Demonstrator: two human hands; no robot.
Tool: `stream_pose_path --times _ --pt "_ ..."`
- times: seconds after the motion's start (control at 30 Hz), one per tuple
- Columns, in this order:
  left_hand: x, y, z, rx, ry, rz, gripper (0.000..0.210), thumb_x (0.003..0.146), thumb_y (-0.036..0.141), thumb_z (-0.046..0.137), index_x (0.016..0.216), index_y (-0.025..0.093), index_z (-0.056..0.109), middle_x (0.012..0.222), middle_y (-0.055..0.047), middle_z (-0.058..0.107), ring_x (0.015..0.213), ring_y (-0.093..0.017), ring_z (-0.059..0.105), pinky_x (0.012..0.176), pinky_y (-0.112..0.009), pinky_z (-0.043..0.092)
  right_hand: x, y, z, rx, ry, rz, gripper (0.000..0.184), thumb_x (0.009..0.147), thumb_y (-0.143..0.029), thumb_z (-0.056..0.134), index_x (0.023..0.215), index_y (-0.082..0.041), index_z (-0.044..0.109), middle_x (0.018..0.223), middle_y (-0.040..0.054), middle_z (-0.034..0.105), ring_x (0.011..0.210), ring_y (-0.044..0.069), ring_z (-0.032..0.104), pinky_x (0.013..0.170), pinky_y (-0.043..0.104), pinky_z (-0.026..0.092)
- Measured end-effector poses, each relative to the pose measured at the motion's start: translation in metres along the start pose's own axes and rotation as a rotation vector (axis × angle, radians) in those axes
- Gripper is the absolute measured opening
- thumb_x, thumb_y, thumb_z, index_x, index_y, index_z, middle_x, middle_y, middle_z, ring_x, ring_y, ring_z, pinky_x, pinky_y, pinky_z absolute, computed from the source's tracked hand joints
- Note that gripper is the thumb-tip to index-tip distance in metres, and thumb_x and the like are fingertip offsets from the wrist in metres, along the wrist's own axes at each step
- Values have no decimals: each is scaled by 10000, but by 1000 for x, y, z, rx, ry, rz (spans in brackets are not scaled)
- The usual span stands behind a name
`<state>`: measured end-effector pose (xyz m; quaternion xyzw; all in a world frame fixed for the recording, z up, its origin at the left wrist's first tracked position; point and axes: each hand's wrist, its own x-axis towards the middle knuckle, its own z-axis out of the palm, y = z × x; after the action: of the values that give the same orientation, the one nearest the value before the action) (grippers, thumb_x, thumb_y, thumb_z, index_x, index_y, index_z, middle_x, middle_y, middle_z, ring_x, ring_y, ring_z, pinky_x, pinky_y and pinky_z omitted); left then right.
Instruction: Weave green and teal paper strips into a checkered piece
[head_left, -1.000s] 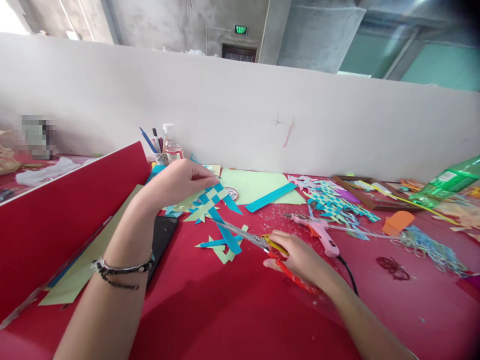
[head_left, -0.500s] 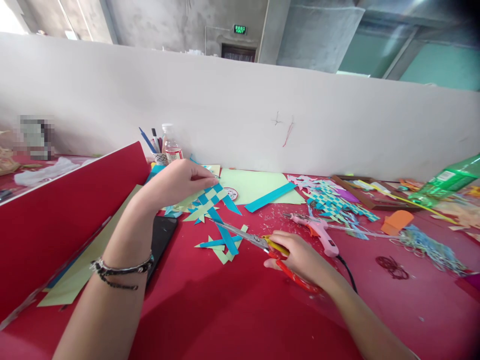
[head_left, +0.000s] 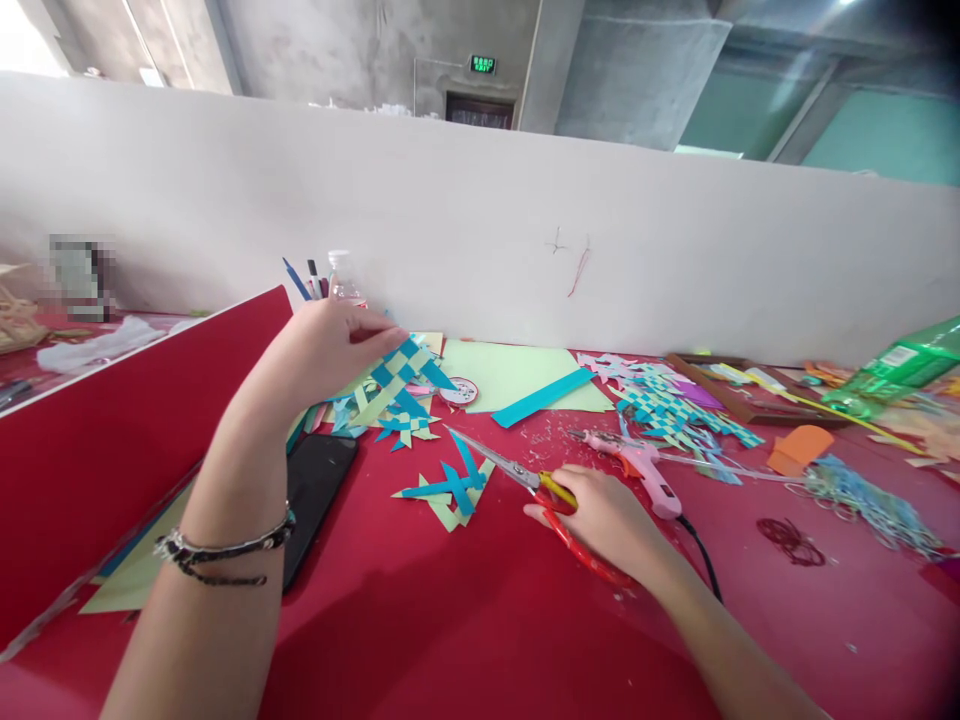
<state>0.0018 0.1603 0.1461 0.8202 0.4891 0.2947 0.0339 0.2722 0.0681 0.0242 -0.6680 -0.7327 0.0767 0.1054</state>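
Pinched in my left hand [head_left: 337, 345] is a woven paper piece [head_left: 403, 368] of blue and pale green strips, with loose strip ends hanging down. My right hand [head_left: 607, 515] grips a pair of scissors [head_left: 517, 472] with red and yellow handles, its blades pointing up and left. Just left of the blades, offcuts of blue and green paper strips [head_left: 450, 490] lie on the red table [head_left: 420, 620]. Beneath the held piece rests another small woven scrap [head_left: 409, 428], next to a round badge-like disc [head_left: 459, 391].
A pink glue gun [head_left: 637, 465] with a black cord lies right of the scissors. Behind are a pale green sheet [head_left: 517, 365], a blue strip [head_left: 544, 397] and woven pieces [head_left: 660, 410]. A black phone [head_left: 322, 500] lies left; a green bottle [head_left: 892, 365] lies right.
My left hand has moved left with the woven paper piece, away from the scissors. A cut blue strip end now lies among the offcuts. My right hand has barely moved.
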Motion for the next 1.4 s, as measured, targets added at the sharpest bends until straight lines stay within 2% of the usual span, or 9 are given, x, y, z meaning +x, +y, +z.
stream_pose_path --times 0.2,0.37,0.57,0.67,0.8,0.93,1.07,1.23,1.4 --pt "1 5 4 93 -60 -35 333 768 395 392 601 154 549 509 41 336 474 -68 278 442 -202 232 3 -1 9 -176 -24 123 400 718 -565 483 794 -190 598 830 66 634 773 216 597 580 262 361" --pt "3 3 7 42 -296 112 351 790 397 363 632 153 561 532 28 370 489 -74 330 457 -193 273 2 -7 11 -240 -13 204 400 768 -524 426 842 -171 600 832 97 644 769 229 613 576 275 391" --pt "2 3 10 -20 -489 130 331 799 384 360 907 192 607 572 23 423 481 -81 358 440 -184 279 1 -7 10 -271 -39 201 338 755 -449 478 909 -171 592 893 99 642 788 222 616 594 273 407" --pt "1 4 12 -38 -572 124 373 782 331 389 1108 217 528 586 28 441 487 -88 377 442 -180 293 2 -6 9 -258 -38 183 351 758 -463 464 935 -186 588 911 91 637 799 228 615 598 284 409" --pt "2 0 15 -6 -633 48 443 748 282 422 1184 224 466 671 17 532 509 -95 431 447 -182 320 2 -5 8 -259 -61 196 361 758 -482 449 915 -189 592 914 91 635 802 223 611 597 279 408" --pt "5 -9 18 64 -544 -84 435 735 319 457 1155 206 475 914 -43 606 614 -123 533 487 -199 373 2 -5 8 -258 -59 186 351 753 -470 459 911 -186 593 911 89 638 805 218 607 599 270 404" --pt "5 -11 15 211 -358 -117 369 742 366 473 1037 154 537 918 -73 620 741 -171 546 608 -244 397 2 -5 6 -242 -61 175 340 749 -449 476 945 -198 596 965 84 629 831 216 601 599 261 405" --pt "5 -10 12 309 -292 -65 318 769 382 442 955 157 565 912 -86 612 766 -197 523 637 -273 381 2 -5 5 -238 -59 161 331 760 -442 458 958 -215 596 985 77 622 830 219 600 596 270 411" --pt "9 -18 23 318 -292 -57 291 793 262 356 949 152 576 944 -96 605 793 -199 544 643 -261 388 1 -5 5 -233 -68 155 337 759 -436 468 983 -216 590 995 82 614 837 229 598 607 288 419"
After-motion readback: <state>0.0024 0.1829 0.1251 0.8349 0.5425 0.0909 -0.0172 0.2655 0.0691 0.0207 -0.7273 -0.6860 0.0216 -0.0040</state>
